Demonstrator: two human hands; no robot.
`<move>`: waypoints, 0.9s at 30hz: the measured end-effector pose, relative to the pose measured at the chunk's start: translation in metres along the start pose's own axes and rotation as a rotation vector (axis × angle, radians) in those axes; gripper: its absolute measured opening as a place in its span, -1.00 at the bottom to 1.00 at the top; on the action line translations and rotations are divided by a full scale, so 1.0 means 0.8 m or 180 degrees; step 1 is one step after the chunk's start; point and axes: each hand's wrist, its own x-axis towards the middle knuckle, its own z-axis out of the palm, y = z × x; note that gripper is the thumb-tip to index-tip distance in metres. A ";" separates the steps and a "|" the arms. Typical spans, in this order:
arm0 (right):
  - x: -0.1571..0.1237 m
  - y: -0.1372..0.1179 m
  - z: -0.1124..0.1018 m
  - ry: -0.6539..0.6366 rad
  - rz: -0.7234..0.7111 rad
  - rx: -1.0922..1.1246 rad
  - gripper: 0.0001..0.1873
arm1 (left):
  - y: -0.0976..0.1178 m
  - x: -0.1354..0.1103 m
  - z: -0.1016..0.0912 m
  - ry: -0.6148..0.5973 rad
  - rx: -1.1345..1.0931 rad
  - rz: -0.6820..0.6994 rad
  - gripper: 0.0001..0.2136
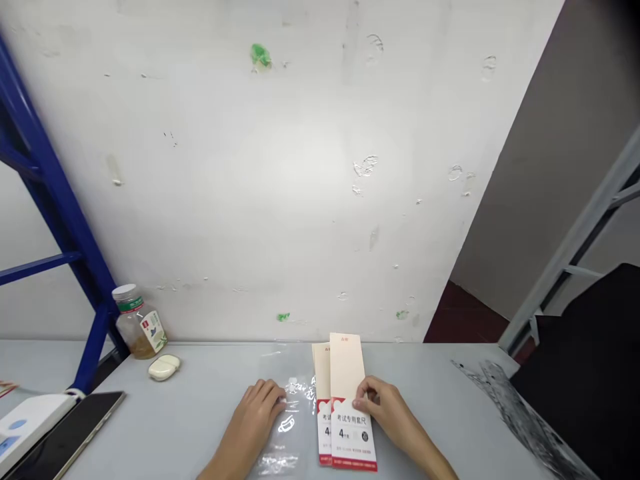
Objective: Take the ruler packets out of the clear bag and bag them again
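Two cream cards with red bottoms and printed text [345, 400] lie stacked and slightly offset on the grey table [200, 420]. My right hand [385, 407] pinches the right edge of the top card with fingers closed. Lying flat with fingers spread, my left hand [257, 413] presses on a clear plastic sleeve [287, 427] just left of the cards.
A jar with a white lid [137, 323] and a small pale case [164, 367] sit at the back left by a blue rack post [75, 233]. A dark tablet [75, 430] and a white device [25, 423] lie at the left edge. A grey frame [570, 247] stands right.
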 end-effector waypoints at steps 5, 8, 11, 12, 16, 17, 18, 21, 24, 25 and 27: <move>-0.001 -0.002 0.010 -0.0088 -0.0025 0.0948 -0.60 | 0.005 -0.001 0.002 -0.0006 -0.0205 -0.0074 -0.77; -0.003 -0.006 0.025 -0.0361 0.0183 0.1664 -0.17 | 0.012 -0.002 0.002 0.0018 -0.0323 -0.0044 -0.78; -0.008 -0.007 0.041 -0.0505 0.0380 0.1742 -0.06 | 0.017 -0.003 0.001 0.0036 -0.0367 -0.0004 -0.78; -0.009 -0.006 0.045 -0.0525 0.0416 0.1709 -0.08 | 0.019 -0.003 0.001 0.0031 -0.0389 0.0007 -0.78; -0.013 -0.003 0.054 -0.0563 0.0503 0.1443 -0.26 | 0.022 -0.004 -0.001 0.0011 -0.0447 0.0086 -0.77; -0.013 -0.003 0.053 -0.0563 0.0496 0.1372 -0.30 | 0.023 -0.004 -0.001 0.0006 -0.0438 0.0119 -0.76; -0.013 -0.002 0.053 -0.0555 0.0482 0.1315 -0.32 | 0.024 -0.004 -0.002 -0.0005 -0.0421 0.0151 -0.75; -0.013 -0.001 0.052 -0.0520 0.0410 0.1351 -0.32 | 0.027 -0.004 -0.004 -0.0096 -0.0339 0.0276 -0.75; -0.012 0.001 0.054 -0.0486 0.0323 0.1617 -0.25 | 0.028 -0.003 -0.004 -0.0189 -0.0272 0.0399 -0.78; -0.011 0.001 0.055 -0.0496 0.0298 0.1685 -0.25 | 0.028 -0.003 -0.003 -0.0196 -0.0260 0.0417 -0.78; -0.011 0.001 0.059 -0.0557 0.0250 0.1740 -0.31 | 0.028 -0.003 -0.002 -0.0184 -0.0230 0.0442 -0.76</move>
